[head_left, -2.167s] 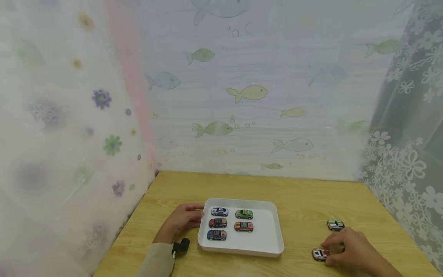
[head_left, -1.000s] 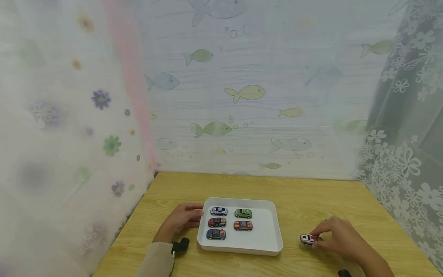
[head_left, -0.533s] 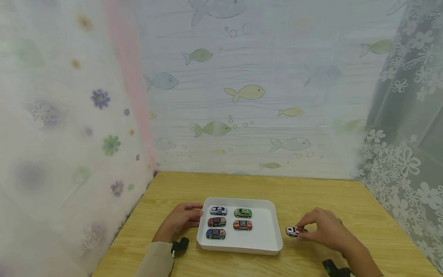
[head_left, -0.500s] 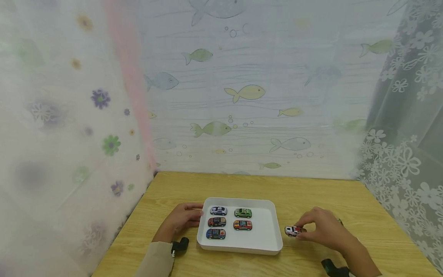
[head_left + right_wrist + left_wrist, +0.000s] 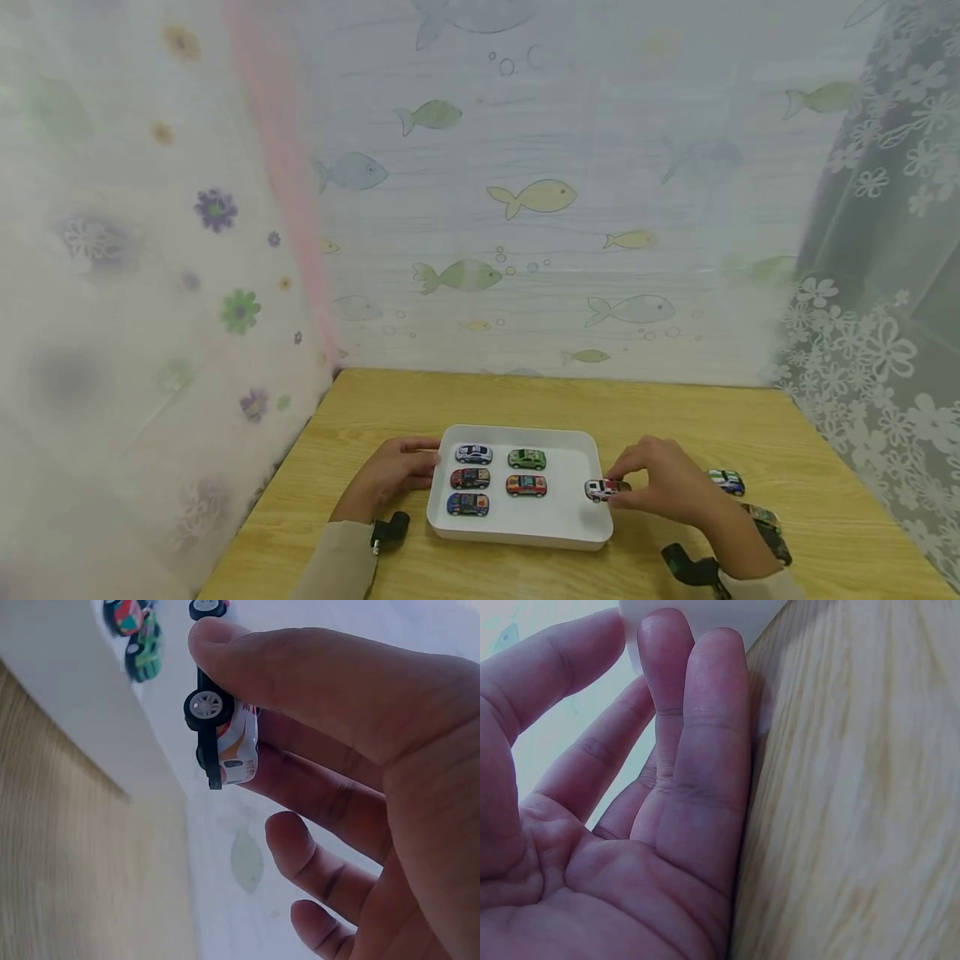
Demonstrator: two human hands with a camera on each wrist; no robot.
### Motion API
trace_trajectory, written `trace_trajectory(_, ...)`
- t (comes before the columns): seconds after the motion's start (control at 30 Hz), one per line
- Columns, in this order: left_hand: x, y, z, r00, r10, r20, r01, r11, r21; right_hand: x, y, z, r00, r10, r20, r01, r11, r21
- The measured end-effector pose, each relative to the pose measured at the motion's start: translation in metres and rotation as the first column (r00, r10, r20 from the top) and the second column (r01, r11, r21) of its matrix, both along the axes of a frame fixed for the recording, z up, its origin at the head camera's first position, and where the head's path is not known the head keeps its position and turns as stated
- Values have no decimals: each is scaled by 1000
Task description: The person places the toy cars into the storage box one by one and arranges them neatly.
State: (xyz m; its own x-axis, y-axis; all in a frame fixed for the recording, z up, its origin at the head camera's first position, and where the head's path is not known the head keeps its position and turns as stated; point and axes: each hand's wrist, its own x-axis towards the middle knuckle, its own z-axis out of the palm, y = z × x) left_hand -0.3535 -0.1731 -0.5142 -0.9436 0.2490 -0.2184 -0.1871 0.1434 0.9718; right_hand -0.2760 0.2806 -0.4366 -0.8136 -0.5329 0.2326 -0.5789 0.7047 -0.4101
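Right hand [image 5: 667, 485] pinches white-red car [image 5: 596, 489], raised over 3 o'clock rim of white tray [image 5: 551, 521]; left hand [image 5: 388, 473], fingers extended, grasping nothing, touches wall at 10 o'clock; five cars [image 5: 527, 486] inside, three toward 9 o'clock

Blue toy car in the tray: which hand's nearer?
Left. The left hand is at the left wall of the tray, near the blue toy car; the right hand is across at the right rim, pinching a white-and-red toy car.
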Motion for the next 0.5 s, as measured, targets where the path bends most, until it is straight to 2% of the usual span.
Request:
trace_trajectory(0.3,-1,-2,-3,1000,-10,-6,10,1000,5,-10,-28,3,996,75,54,-71,994,-83)
trace_trajectory(0.5,-2,-1,-1,1000,-5,-9,5,1000,2,-16,-45,3,992,104,68,-97,991,-92)
